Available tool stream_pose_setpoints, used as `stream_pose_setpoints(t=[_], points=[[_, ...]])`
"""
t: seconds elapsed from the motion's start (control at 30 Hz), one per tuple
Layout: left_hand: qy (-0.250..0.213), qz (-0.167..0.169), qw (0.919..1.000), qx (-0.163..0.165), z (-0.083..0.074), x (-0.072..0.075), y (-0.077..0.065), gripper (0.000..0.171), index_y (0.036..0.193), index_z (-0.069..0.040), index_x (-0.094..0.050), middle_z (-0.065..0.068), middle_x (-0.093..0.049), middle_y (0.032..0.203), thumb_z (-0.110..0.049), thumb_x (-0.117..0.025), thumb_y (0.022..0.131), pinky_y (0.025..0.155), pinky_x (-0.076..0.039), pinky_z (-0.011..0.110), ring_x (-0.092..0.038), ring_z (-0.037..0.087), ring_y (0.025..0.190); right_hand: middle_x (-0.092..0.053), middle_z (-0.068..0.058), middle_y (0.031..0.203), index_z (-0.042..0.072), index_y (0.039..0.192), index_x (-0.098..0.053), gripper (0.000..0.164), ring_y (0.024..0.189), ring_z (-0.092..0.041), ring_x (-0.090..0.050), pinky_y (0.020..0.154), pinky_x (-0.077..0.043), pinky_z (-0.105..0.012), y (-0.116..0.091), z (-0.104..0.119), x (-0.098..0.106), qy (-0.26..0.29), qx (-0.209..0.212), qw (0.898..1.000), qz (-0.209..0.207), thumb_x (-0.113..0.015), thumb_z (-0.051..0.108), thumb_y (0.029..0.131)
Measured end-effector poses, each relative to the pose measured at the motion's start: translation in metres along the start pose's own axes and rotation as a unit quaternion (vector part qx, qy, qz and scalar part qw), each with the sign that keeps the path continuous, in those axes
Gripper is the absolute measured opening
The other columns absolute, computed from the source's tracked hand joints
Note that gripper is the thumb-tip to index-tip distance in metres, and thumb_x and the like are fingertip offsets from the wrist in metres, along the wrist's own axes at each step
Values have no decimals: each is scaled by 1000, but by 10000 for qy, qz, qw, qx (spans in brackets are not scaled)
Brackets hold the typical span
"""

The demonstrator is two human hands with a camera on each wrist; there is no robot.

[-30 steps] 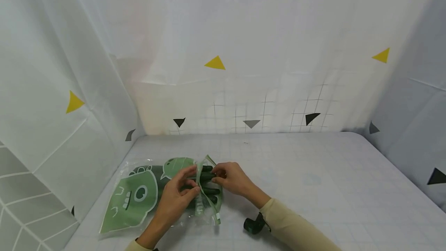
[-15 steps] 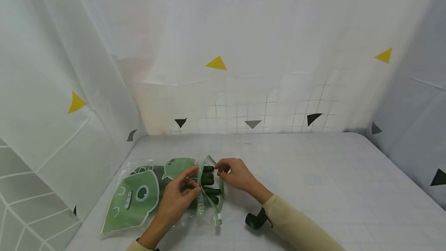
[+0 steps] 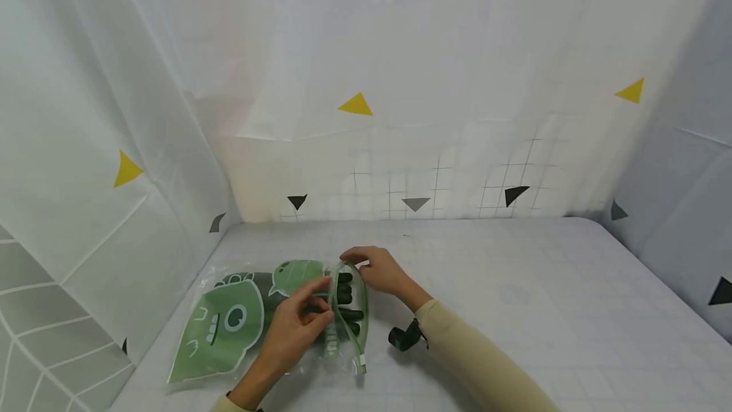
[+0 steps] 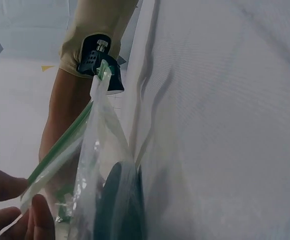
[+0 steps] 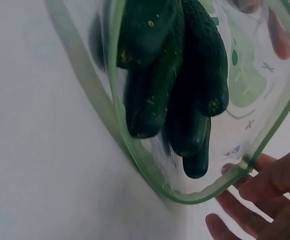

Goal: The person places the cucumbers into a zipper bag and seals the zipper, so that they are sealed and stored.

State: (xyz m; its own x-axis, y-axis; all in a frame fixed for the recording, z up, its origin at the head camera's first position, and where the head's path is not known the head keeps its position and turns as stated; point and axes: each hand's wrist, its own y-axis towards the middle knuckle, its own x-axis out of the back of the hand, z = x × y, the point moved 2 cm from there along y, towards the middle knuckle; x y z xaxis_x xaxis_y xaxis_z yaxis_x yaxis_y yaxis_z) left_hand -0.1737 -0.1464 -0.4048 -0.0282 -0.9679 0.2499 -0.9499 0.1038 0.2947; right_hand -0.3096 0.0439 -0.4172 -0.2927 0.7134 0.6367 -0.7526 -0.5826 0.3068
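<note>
A clear zip bag printed with green cartoon monsters lies on the table at the left in the head view. Several dark green cucumbers are inside, their ends towards the bag's open mouth. My left hand pinches the near-side lip of the mouth, and in the left wrist view its fingers close on the green zip strip. At the mouth's far corner, my right hand pinches the strip between thumb and finger. A pale slider sits at the strip's near end.
The white table stretches right of the bag. White patterned sheets stand behind it and on both sides. A black wrist camera juts from the right sleeve, just above the tabletop.
My right hand has moved from the cucumber ends up and back to the mouth's far corner, where it takes hold of the strip. The left hand stays nearly where it was.
</note>
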Motion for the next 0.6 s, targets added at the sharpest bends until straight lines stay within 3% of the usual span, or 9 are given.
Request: stream_pose_setpoints(t=[0.1,0.2,0.33,0.43,0.5,0.6], points=[[202,165,9997,28,1,-1,-1,55,143,-7,-63,10,-65,130,6,-75,91,81,-57,29,-65,25,101,-69,-11,129,2,132,-70,53,119,-31,-64,97,-51,-54,0,-4,3,64,-80,9999,-126,-43,-13,89],[590,481,9971,10,2,-3,-2,51,144,-6,-63,12,-62,134,-1,-75,95,81,-58,30,-65,24,102,-69,-12,129,2,132,-70,51,119,-32,-64,97,-51,-55,0,-9,6,150,-177,9993,-277,-42,-11,91],[1126,1049,9880,-152,4,-5,-3,47,144,-4,-62,13,-54,148,-9,-72,99,79,-58,30,-66,22,102,-69,-11,128,2,131,-71,45,117,-31,-64,96,-52,-52,-1,-16,7,377,-441,9974,-427,-44,-6,96],[1421,1489,9777,-428,6,-7,-3,44,143,0,-62,13,-53,147,-12,-70,101,77,-58,30,-66,20,100,-70,-11,126,0,130,-71,39,117,-31,-64,95,-52,-51,-1,-20,8,623,-639,9947,-502,-47,-1,100],[1804,1815,9637,-764,7,-8,-4,43,141,1,-63,13,-53,145,-11,-70,100,77,-57,29,-65,17,99,-70,-11,125,-1,130,-71,37,117,-31,-64,96,-51,-51,-2,-22,8,759,-743,9929,-542,-49,0,101],[2672,2253,9247,-1512,8,-10,-6,39,137,-2,-67,14,-51,146,-11,-72,99,84,-55,33,-60,17,105,-70,-11,126,-1,132,-70,36,118,-31,-64,98,-50,-51,-3,-26,7,836,-876,9911,-553,-52,1,101]])
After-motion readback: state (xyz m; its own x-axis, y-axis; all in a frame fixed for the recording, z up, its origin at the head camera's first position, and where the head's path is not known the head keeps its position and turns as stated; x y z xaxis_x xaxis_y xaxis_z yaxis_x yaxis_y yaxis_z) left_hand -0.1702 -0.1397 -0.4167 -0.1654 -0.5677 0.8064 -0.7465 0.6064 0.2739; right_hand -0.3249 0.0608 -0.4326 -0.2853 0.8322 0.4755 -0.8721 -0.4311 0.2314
